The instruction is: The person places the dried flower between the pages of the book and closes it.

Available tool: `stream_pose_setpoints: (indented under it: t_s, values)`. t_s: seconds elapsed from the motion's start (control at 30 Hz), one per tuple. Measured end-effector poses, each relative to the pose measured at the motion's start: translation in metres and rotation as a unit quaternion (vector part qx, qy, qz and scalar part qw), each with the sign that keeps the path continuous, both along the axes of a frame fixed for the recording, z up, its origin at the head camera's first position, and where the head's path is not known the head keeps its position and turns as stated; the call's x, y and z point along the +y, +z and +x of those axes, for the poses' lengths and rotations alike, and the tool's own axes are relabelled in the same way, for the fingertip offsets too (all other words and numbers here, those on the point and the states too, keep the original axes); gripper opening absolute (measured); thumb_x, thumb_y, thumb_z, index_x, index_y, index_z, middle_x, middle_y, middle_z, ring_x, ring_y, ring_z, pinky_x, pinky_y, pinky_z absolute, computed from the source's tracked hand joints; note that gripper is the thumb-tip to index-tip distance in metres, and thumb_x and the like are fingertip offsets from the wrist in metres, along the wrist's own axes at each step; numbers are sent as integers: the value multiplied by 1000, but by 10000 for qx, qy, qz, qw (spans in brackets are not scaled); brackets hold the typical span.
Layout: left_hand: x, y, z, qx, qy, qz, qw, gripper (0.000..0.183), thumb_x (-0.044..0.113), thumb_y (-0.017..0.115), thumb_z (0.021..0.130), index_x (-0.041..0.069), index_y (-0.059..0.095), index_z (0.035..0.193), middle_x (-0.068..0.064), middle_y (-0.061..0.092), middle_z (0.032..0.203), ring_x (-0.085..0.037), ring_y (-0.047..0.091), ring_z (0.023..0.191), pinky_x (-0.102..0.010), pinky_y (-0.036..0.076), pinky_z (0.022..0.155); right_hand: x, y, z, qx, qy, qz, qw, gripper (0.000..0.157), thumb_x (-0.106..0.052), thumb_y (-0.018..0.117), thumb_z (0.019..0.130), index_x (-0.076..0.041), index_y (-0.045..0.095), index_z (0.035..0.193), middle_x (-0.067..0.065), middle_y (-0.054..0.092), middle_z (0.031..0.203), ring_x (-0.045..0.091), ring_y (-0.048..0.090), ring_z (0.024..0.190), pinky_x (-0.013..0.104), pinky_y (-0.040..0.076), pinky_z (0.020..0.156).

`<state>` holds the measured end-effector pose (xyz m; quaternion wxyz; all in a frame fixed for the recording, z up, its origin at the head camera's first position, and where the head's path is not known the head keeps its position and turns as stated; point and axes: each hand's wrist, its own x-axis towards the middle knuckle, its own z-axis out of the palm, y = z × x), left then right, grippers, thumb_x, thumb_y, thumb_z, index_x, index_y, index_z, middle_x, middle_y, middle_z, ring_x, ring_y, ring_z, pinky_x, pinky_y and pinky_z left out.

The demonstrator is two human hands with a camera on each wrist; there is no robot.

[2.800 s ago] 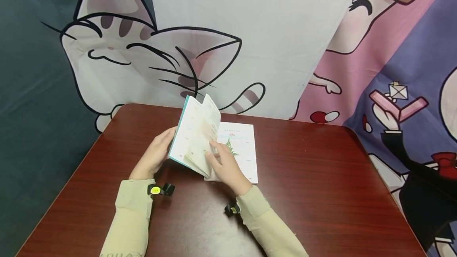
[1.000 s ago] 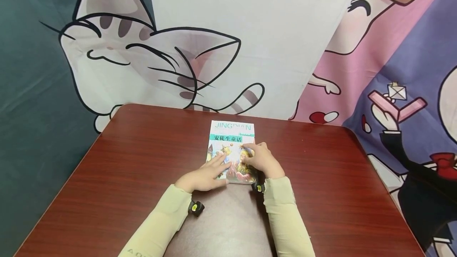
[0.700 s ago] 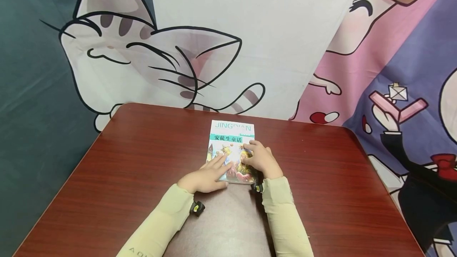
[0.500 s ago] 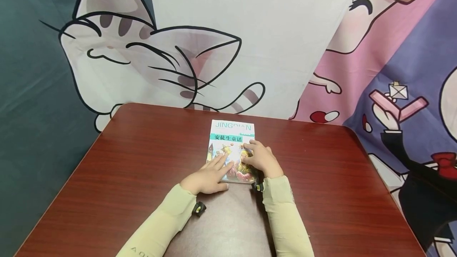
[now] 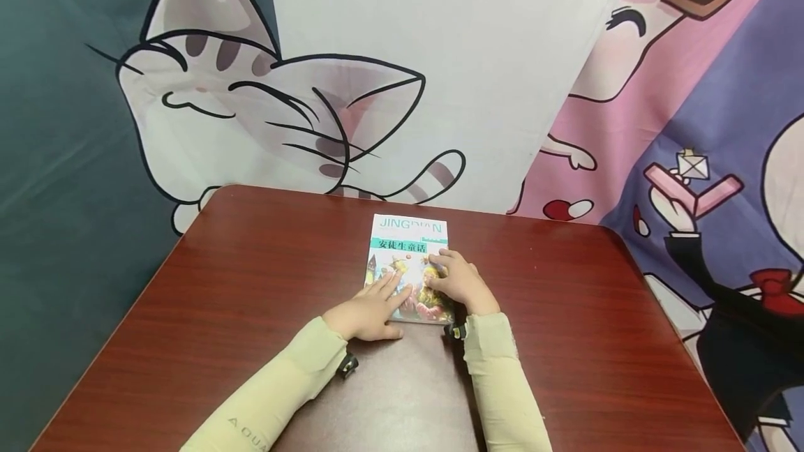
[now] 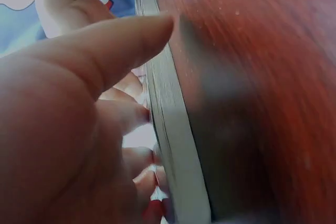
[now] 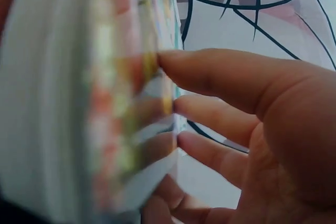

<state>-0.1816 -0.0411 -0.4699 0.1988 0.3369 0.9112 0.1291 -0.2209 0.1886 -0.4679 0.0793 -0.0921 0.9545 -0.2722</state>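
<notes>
A closed paperback storybook (image 5: 402, 230) lies flat on the table, its white cover marked with a teal title band and a colourful picture. My left hand (image 5: 366, 311) rests on the lower left of the cover, fingers spread and straight. In the left wrist view its thumb (image 6: 134, 38) reaches past the book's page edges (image 6: 176, 121). On the right side of the cover, my right hand (image 5: 463, 283) touches with loosely bent fingers. The right wrist view shows its thumb and fingertips against the cover (image 7: 121, 103), which is blurred there. The lower part of the cover picture is partly hidden by both hands.
The reddish-brown wooden table (image 5: 251, 264) reaches back to a cloth backdrop (image 5: 490, 54) printed with cartoon figures. Small black cameras sit at the left wrist (image 5: 347, 366) and right wrist (image 5: 456, 331).
Earlier the book stood open, with the left hand holding its raised left part and the right hand at the pages. Now it is closed, both hands on the cover. Lately the hands barely move.
</notes>
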Motion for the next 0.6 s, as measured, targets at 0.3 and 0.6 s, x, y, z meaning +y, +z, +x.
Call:
stream_pose_setpoints:
  t_s: [0.3,0.6]
  values:
    - [-22,-2,-24,522,-321,1567,9858,44,23,56,103,2,57,142,-15,51,151,-32,44,142,-47,35,116,25,-2,5,234,-393,-989,9940,52,-14,68,92,2,56,140,26,54,142,42,47,135,58,36,112]
    - [-67,18,-64,1630,1306,1936,9586,33,16,56,99,8,67,130,-11,65,132,-34,55,128,-53,39,111,64,21,-1,383,-1260,-2050,9699,40,-10,62,99,2,57,137,25,50,142,42,66,106,46,59,82]
